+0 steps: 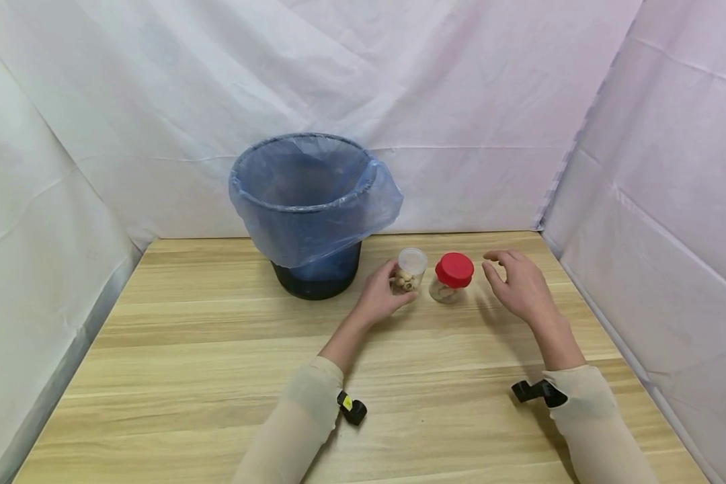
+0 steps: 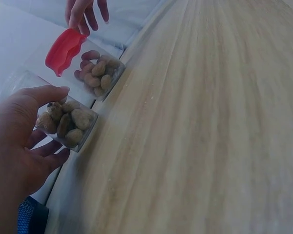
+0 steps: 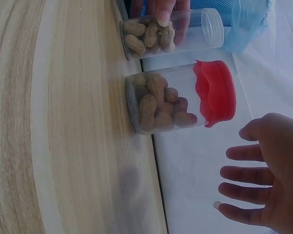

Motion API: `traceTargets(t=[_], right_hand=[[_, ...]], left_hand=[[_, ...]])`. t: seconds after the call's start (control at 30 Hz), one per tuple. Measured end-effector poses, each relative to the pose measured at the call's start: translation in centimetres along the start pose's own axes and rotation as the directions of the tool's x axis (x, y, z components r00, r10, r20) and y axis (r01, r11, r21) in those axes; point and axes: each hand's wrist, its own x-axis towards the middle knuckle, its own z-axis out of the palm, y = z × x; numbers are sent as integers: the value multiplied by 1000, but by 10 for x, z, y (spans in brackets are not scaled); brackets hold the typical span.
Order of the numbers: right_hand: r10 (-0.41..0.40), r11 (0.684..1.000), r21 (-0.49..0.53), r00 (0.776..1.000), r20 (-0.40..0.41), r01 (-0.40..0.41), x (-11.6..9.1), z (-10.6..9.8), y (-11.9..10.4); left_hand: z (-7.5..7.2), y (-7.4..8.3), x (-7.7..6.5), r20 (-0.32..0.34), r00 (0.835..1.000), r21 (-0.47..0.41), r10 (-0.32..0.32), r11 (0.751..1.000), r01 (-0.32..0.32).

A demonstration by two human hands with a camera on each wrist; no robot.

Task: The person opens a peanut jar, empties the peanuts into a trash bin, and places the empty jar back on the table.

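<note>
My left hand (image 1: 378,296) holds a clear plastic jar (image 1: 414,261) of unshelled peanuts, thumb on the near side and fingers round the far side. This jar has no red cover, and a ridged rim (image 3: 213,28) shows at its top. Just right of it, a second clear jar (image 3: 158,100) with peanuts stands upright on the table, its mouth covered by a wavy-edged red lid (image 1: 456,269). To the right of that lid, my right hand (image 1: 522,285) hovers above the table with fingers spread, touching nothing.
A dark mesh waste bin (image 1: 318,285) lined with a blue plastic bag (image 1: 290,232) stands behind and left of the jars. The wood-grain table (image 1: 218,376) ends at white cloth (image 1: 460,134) hanging at the back and sides. A small black camera (image 1: 353,411) sits on each wrist.
</note>
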Motion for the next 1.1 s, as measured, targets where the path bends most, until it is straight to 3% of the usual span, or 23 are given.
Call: traceTargets(t=[0.43,0.73,1.1], right_hand=[[-2,1000,0,1000,7,2,0,0,0],[-2,1000,0,1000,6,2,0,-2,-2],[-17,1000,2,1000,-15,17,2,-5,-5]], left_hand=[[6,0,6,5,999,-16,-48,999,48],[4,2,4,4,999,-13,-39,999,39],[-9,25,-9,-3,1000,6,-8,1000,8]])
